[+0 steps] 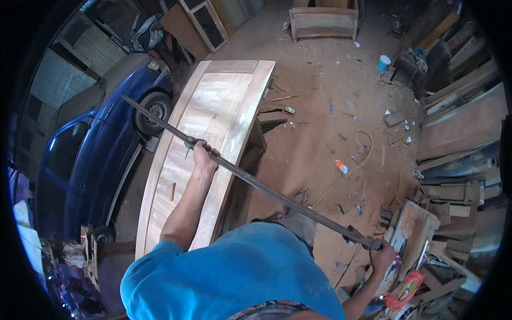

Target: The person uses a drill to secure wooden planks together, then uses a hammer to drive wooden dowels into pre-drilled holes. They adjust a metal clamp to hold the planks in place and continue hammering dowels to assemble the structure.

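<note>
A long metal bar clamp (266,189) is held slantwise in front of my body, its far-left end reaching past the panel's left edge. My left hand (204,158) is closed around the bar right beside its sliding jaw (191,142). At the other end, my right hand (382,257) is wrapped around the end by the screw head (368,241). Below the bar on the left lies a pale wooden door (221,101) with framed panels, raised off the floor on supports. A small wooden stick (172,191) rests on the door.
A blue car (101,144) stands left of the door. Scraps and a thin hose (341,181) litter the floor, with an orange-and-white packet (341,166). Boards (464,128) lean along the right side; a cluttered bench (413,229) is near my right hand. A wooden bed-end-like frame (324,24) stands far back.
</note>
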### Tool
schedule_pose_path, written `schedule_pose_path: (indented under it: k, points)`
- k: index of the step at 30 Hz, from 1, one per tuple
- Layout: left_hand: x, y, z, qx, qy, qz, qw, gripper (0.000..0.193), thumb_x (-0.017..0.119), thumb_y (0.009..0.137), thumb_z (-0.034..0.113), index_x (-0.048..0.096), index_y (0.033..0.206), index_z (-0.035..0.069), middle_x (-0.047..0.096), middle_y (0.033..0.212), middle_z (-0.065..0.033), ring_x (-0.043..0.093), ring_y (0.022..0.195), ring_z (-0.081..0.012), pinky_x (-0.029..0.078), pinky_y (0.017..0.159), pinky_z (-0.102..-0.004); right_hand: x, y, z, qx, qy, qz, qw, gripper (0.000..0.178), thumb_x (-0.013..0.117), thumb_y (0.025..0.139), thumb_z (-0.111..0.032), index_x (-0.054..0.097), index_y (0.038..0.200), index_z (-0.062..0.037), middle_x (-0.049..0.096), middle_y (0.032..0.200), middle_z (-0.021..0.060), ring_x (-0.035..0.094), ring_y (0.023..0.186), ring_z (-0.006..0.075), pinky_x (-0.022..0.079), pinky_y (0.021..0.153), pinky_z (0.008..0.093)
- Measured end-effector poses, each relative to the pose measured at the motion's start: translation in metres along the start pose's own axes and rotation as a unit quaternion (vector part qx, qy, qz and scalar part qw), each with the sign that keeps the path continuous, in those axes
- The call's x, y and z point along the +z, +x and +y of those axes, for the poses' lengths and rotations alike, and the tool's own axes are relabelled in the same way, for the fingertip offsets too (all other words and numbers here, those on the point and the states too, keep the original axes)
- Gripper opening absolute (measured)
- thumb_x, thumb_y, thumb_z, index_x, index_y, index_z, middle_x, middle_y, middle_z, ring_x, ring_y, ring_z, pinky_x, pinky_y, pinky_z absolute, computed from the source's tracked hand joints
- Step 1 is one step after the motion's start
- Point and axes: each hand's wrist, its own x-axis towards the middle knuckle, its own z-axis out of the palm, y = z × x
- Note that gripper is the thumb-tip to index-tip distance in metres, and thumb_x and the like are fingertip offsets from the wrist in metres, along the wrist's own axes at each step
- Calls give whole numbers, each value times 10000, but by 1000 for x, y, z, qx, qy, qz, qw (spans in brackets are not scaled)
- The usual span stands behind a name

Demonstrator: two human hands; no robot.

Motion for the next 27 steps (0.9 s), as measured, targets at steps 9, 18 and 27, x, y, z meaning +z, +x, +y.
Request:
schedule_pose_path:
  k: [9,18,27]
  points:
    - [126,137,-2,-4,37,51,998,121,562,899,166,484,849,87,475,751,-63,485,626,-213,475,564,-381,32,201,-76,-77,-16,-81,994,342,787,776,-354,705,759,-22,663,720,236,656,722,444,498,674,527]
    - [186,255,-12,-17,7,56,998,256,574,932,183,472,1103,22,509,806,-115,529,618,-237,476,509,-387,113,292,-224,-83,0,-131,988,293,780,767,-324,719,780,-37,678,713,231,685,726,436,520,679,514]
    - [225,396,82,14,66,121,990,186,504,952,134,486,1099,21,515,871,-135,534,644,-260,508,546,-425,147,366,-403,-130,-26,-191,973,336,765,799,-378,724,789,-46,689,735,225,696,757,426,529,680,516]
